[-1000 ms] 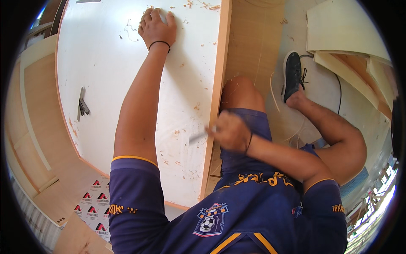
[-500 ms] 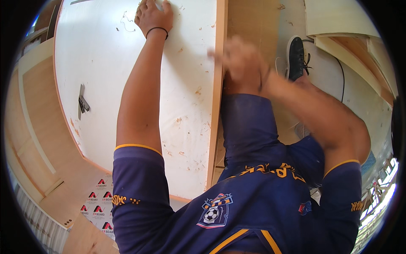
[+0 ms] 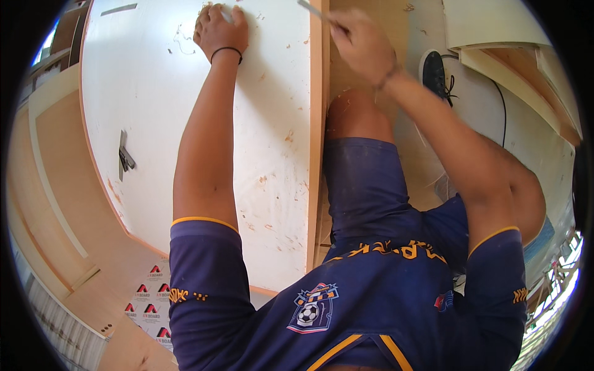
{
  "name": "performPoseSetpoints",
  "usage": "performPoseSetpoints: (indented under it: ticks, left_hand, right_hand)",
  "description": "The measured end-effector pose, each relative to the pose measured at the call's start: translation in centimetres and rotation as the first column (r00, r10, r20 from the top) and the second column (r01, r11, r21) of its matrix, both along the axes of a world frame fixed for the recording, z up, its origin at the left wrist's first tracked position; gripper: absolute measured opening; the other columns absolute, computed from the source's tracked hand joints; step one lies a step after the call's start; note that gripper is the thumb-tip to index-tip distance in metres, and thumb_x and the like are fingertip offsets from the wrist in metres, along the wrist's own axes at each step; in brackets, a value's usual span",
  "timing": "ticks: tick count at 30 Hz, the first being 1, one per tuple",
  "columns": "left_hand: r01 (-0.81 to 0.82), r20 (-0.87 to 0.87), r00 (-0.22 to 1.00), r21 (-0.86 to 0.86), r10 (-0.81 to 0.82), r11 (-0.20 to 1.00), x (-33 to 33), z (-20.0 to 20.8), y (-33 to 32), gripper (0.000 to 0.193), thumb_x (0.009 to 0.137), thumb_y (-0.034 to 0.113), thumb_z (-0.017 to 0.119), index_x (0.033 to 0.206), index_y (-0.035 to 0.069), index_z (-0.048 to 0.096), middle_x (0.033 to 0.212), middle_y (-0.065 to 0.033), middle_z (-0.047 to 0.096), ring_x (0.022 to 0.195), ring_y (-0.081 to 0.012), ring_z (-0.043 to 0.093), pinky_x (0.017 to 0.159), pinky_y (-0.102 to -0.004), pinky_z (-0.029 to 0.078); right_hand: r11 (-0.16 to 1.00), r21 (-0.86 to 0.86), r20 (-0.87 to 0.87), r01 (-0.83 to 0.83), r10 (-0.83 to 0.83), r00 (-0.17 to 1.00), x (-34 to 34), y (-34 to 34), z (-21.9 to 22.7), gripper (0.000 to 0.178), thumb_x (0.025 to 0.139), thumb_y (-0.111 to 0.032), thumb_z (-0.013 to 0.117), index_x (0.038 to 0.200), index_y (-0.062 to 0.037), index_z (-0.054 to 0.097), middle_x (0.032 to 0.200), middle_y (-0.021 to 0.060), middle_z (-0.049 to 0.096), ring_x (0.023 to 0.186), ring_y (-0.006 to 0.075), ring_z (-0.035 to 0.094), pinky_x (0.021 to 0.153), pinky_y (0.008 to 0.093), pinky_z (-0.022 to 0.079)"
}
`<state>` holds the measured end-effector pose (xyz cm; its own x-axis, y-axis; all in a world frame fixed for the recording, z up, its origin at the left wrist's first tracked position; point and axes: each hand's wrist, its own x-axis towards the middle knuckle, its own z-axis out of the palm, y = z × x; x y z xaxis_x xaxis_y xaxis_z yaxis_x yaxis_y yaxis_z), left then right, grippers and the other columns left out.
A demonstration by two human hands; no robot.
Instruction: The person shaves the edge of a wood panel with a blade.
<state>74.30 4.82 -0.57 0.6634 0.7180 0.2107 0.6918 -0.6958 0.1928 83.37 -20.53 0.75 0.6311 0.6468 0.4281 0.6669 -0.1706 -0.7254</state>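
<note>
Right hand: closed around a flat grey tool [image 3: 314,10], right hand [image 3: 365,49] near the panel's far end, seemingly so the tool can meet the edge.
Tool: crosses above the orange-brown edge band [image 3: 317,93]; contact cannot be told.
Left hand: left hand [image 3: 223,36] rests on the white panel [image 3: 272,105], apparently steadying it; whether it grips anything cannot be told.
Black-and-grey tool: black-and-grey tool [image 3: 125,157] lies aside on the panel, as before.
Change: a second ago the right hand was beside the thigh; now it is farther forward.
</note>
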Motion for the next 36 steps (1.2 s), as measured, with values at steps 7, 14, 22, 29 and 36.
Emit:
performPoseSetpoints:
  ticks: [7,14,22,29,36]
  left_hand:
    - [0.039,0.065,0.997,-0.006,-0.039,0.999,-0.1,-0.7,0.1,0.055,0.094,0.046,0.043,0.133,0.008,0.052,0.148,-0.0106,0.040,0.141,-0.0256,0.030,0.115,-0.0420,0.019]
    - [0.028,0.096,0.995,0.037,-0.032,0.999,-0.5,-1.4,0.8,0.053,0.093,0.048,0.046,0.130,0.011,0.053,0.146,-0.0067,0.043,0.139,-0.0253,0.033,0.113,-0.0434,0.022]
    - [0.031,0.086,0.996,0.013,-0.032,0.999,-0.7,-0.6,1.1,0.056,0.093,0.047,0.043,0.134,0.010,0.050,0.148,-0.0092,0.041,0.141,-0.0254,0.030,0.116,-0.0419,0.018]
    - [-0.014,-0.042,0.999,0.007,0.014,1.000,-0.3,0.9,-0.1,0.051,0.096,0.041,0.047,0.132,0.005,0.049,0.147,-0.0143,0.040,0.139,-0.0295,0.032,0.113,-0.0453,0.025]
    - [-0.019,-0.024,0.999,0.046,0.021,0.999,0.3,-0.6,0.5,0.047,0.095,0.041,0.049,0.128,0.008,0.052,0.145,-0.0127,0.043,0.137,-0.0291,0.035,0.112,-0.0454,0.028]
  right_hand:
    - [0.999,0.036,0.141,0.030,-0.035,0.989,-1.7,0.3,-2.8,0.033,0.081,-0.002,0.056,0.109,-0.0147,0.069,0.072,0.0117,0.050,0.069,0.0292,0.054,0.059,0.0383,0.044]
    - [0.847,-0.139,-0.132,-0.513,0.498,0.857,-21.3,-11.9,1.6,0.025,0.078,-0.009,0.061,0.102,-0.0123,0.068,0.075,0.0083,0.051,0.072,0.0237,0.054,0.054,0.0357,0.045]
    - [1.000,0.011,-0.093,0.013,-0.012,0.996,-7.4,-1.9,1.0,0.020,0.085,-0.006,0.057,0.103,-0.0004,0.062,0.084,0.0181,0.056,0.075,0.0351,0.056,0.067,0.0427,0.045]
    - [0.995,-0.068,0.112,-0.067,0.074,0.991,-6.3,-2.2,-1.1,0.032,0.082,-0.005,0.055,0.113,-0.0108,0.064,0.078,0.0115,0.054,0.072,0.0298,0.056,0.064,0.0399,0.047]
    - [0.745,-0.275,-0.084,-0.607,0.611,0.787,-23.9,-14.0,2.1,0.031,0.078,-0.013,0.058,0.109,-0.0137,0.064,0.081,0.0045,0.052,0.074,0.0207,0.055,0.056,0.0335,0.045]
